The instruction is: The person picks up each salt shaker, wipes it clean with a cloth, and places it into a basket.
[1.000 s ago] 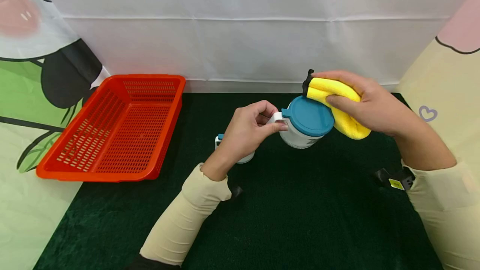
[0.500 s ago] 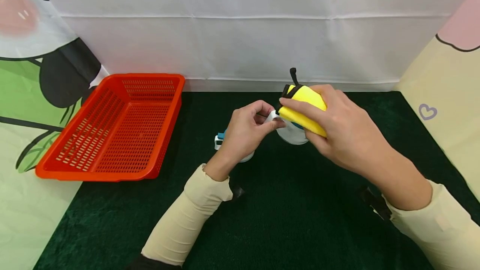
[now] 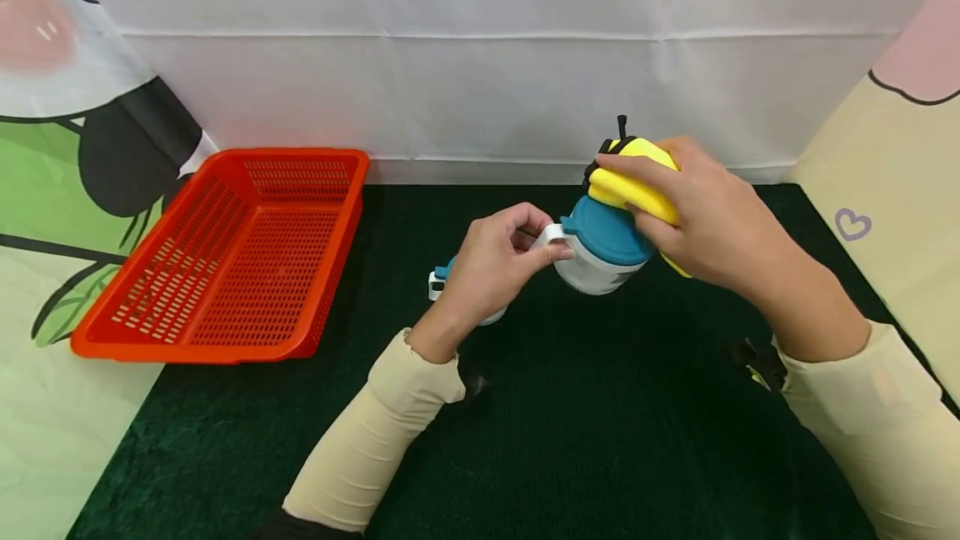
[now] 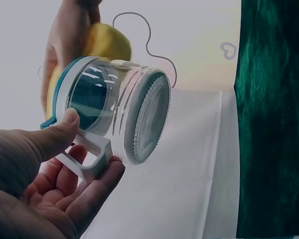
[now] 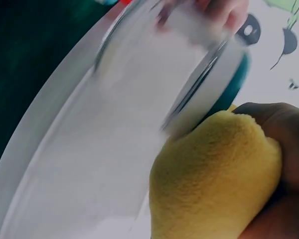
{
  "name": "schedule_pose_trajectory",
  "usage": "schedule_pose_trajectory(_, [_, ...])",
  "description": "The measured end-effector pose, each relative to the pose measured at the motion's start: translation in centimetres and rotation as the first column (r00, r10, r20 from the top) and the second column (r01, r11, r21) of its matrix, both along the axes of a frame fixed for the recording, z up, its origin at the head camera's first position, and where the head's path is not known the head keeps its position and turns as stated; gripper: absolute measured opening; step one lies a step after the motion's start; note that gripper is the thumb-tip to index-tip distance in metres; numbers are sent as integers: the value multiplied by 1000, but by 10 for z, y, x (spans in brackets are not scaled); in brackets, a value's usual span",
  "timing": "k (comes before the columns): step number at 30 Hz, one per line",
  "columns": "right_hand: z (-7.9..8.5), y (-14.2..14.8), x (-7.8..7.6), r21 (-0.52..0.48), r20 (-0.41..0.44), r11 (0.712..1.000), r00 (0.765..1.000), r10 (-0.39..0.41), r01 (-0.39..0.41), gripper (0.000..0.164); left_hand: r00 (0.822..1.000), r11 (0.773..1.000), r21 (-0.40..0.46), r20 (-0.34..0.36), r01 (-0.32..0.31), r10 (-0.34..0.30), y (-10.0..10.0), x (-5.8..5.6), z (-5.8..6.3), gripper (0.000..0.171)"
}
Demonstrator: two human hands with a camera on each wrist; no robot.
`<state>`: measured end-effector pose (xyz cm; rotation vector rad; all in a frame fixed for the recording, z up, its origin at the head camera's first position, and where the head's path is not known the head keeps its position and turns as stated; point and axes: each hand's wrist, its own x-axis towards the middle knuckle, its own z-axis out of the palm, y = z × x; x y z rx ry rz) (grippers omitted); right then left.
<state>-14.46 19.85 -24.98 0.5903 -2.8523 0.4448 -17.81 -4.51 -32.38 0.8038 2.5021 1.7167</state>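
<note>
My left hand (image 3: 506, 248) pinches the white handle (image 4: 92, 154) of a clear glass jar (image 3: 596, 273) with a blue lid (image 3: 611, 232). The jar is held up and tilted, its ribbed base toward the left wrist view. In my right hand (image 3: 712, 215) is a bunched yellow cloth (image 3: 637, 190) with black trim, gripped between thumb and fingers. The cloth lies against the far right edge of the lid; the right wrist view shows the cloth (image 5: 214, 179) up at the lid's rim. A second jar (image 3: 491, 317) with a blue lid is mostly hidden behind my left hand and wrist.
A red perforated plastic basket (image 3: 337, 273) stands on the left of the dark green cloth-covered table (image 3: 600, 423). White sheeting (image 3: 480, 98) hangs along the back, and printed sheets flank both sides.
The cloth in my right hand swept left over the lid toward the handle, then back right and up to its far edge. My left hand and the jar stayed nearly in place.
</note>
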Motion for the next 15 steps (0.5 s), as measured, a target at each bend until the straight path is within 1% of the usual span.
schedule_pose_trajectory(4, [-1,-16,16,45,-80,996,994,77,-73,72,1000,1000,9,-13,-29,29,-1,-2,-1,19])
schedule_pose_trajectory(6, [-2,-22,24,68,-122,993,987,104,-96,75,998,998,11,-17,-56,57,-1,-2,-1,19])
schedule_pose_trajectory(8, [-3,-25,31,80,-142,991,983,116,-105,77,997,997,14,-18,-80,80,-3,-3,-1,19])
schedule_pose_trajectory(10, [-5,-23,35,79,-142,992,984,111,-101,77,996,996,18,-14,-90,91,-4,-3,-1,18])
schedule_pose_trajectory(12, [-6,-19,36,67,-125,995,988,87,-79,76,996,996,29,-8,-85,86,-5,-3,-1,19])
schedule_pose_trajectory(15, [-8,-7,31,39,-92,999,995,33,-29,74,998,996,54,7,-68,68,-7,-3,0,20])
